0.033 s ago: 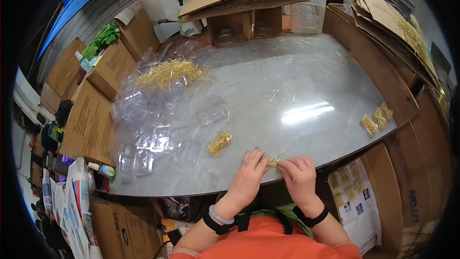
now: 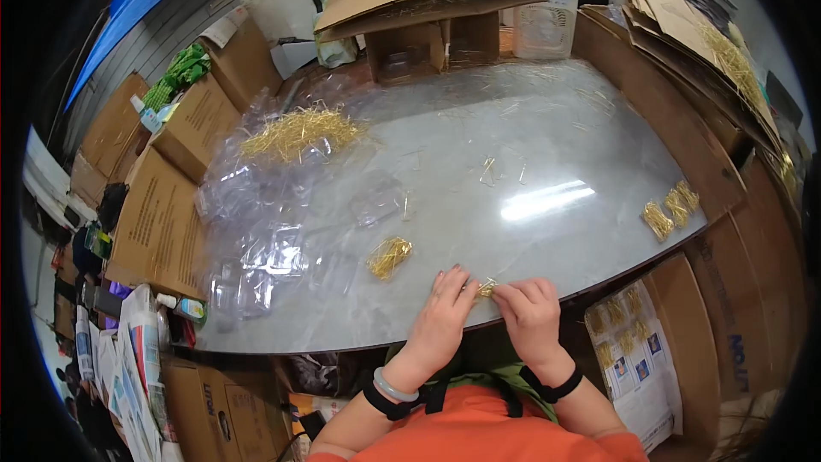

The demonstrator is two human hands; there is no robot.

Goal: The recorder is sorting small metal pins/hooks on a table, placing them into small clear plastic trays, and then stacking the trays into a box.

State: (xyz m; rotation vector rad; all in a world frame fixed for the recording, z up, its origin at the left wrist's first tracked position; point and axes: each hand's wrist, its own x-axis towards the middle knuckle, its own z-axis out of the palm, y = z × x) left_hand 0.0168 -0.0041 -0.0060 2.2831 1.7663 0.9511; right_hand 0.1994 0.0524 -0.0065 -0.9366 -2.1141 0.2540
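Observation:
At the near edge of the grey table (image 2: pixel 445 205), a small bundle of thin gold wire pieces (image 2: pixel 487 287) lies between my two hands. My left hand (image 2: pixel 440 308) rests on the tabletop with its fingers together, its thumb and fingertips against the bundle's left side. Thumb and fingers of my right hand (image 2: pixel 530 308) pinch the other side, hiding part of it. A larger heap of gold wire pieces (image 2: pixel 390 257) sits just beyond my left hand. A few loose wire pieces (image 2: pixel 487 171) are scattered farther off.
Clear plastic packs (image 2: pixel 265 265) cover the left side, with a big gold wire pile (image 2: pixel 301 133) on them. Several gold bundles (image 2: pixel 671 210) lie at the right edge. Below it, a sheet (image 2: pixel 629 376) carries more bundles. Cardboard boxes (image 2: pixel 158 222) and a white fan (image 2: pixel 546 24) border the table.

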